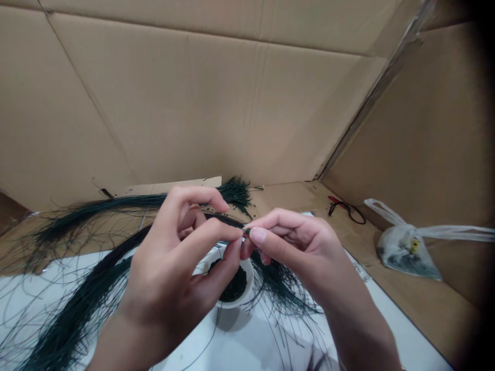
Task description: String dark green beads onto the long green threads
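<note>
Left hand (174, 273) and right hand (297, 252) grip a thin dark green strand (246, 231) between their fingertips.
The strand is above a white bowl (250, 278) of dark green bits (233, 285), beside long matching bundles (77, 314).

This looks like a makeshift craft workspace. Flattened cardboard sheets (185, 103) stand as walls behind and to the right, meeting in a taped corner, and more cardboard (421, 304) lines the desk. A white sheet (240, 345) lies along the desk's near side under bundles of dark green strands (77, 319) and a small white bowl (232, 304). A plastic bag (406, 252) sits toward the right corner.
</note>
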Tool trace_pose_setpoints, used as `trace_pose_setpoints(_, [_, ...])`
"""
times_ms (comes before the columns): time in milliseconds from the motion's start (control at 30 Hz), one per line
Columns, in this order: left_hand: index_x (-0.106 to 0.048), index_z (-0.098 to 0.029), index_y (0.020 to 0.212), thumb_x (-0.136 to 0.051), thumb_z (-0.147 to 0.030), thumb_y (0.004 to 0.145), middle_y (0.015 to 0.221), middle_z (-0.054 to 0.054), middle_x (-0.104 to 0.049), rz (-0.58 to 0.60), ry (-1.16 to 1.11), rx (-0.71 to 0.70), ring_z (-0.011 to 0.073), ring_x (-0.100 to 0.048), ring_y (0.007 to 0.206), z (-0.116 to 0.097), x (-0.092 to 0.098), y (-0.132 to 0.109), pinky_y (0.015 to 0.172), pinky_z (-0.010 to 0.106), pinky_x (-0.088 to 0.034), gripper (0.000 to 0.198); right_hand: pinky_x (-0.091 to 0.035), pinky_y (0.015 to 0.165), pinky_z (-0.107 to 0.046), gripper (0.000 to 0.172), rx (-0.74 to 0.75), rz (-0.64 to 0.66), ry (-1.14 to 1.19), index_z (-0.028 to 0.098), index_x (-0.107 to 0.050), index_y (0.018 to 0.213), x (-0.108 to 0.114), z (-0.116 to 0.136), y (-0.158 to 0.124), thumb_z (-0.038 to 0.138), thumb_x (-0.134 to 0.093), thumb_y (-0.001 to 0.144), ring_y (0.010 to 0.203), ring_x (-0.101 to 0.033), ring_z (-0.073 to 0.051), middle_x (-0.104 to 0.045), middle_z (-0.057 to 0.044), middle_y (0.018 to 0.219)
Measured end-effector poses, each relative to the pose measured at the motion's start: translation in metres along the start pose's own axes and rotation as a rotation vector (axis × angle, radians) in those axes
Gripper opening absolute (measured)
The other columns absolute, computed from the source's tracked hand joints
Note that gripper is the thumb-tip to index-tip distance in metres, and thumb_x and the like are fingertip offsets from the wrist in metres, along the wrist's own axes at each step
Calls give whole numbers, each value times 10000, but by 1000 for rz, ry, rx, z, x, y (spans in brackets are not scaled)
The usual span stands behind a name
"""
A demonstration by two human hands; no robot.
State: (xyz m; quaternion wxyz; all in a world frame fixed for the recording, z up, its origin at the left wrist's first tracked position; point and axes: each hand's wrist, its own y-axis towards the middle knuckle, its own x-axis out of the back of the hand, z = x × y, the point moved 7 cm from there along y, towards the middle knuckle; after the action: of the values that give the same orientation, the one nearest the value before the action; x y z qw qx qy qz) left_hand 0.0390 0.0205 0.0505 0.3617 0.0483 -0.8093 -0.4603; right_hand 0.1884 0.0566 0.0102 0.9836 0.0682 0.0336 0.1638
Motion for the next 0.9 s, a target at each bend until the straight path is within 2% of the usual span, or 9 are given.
trace_pose_setpoints(167, [-615, -252, 891, -664, -87, 893, 1145, 30, -519, 12, 1, -6, 127, -634, 800, 0, 0, -1, 520, 290, -441, 173, -528, 653, -259, 97, -13, -3, -25, 198, -770, 836, 0, 0, 0, 280, -791, 881, 675, -654, -133, -731, -7, 724])
trace_pose_setpoints(367, [-618, -248, 886, -658, -57, 890, 1144, 24, -536, -2, 47, -29, 126, -626, 815, -3, -2, -1, 517, 279, -430, 195, -500, 614, -227, 95, -61, 47, 90, 194, -765, 797, -2, -5, 4, 238, -783, 879, 639, -624, -106, -743, -5, 714])
trace_pose_setpoints(700, [-606, -229, 894, -662, -16, 870, 1170, 22, -555, -1, 118, -83, 135, -608, 933, -7, 1, -6, 539, 269, -426, 222, -493, 616, -228, 112, -67, 52, 85, 186, -754, 792, -1, -6, 5, 248, -790, 878, 648, -626, -108, -750, -10, 727])
trace_pose_setpoints(833, [-620, -243, 901, -656, -11, 874, 1159, 20, -559, 6, 89, -70, 144, -611, 939, -8, 1, -5, 563, 266, -450, 236, -487, 609, -250, 152, -72, 61, 85, 186, -750, 782, -1, -6, 5, 293, -788, 882, 647, -628, -122, -748, -21, 724])
trace_pose_setpoints(900, [-623, -246, 891, -643, -5, 877, 1135, 15, -560, 9, 70, -53, 126, -611, 871, -8, 1, -4, 548, 259, -451, 242, -484, 605, -255, 165, -76, 64, 84, 187, -749, 779, -1, -7, 5, 310, -788, 882, 644, -628, -124, -750, -23, 725])
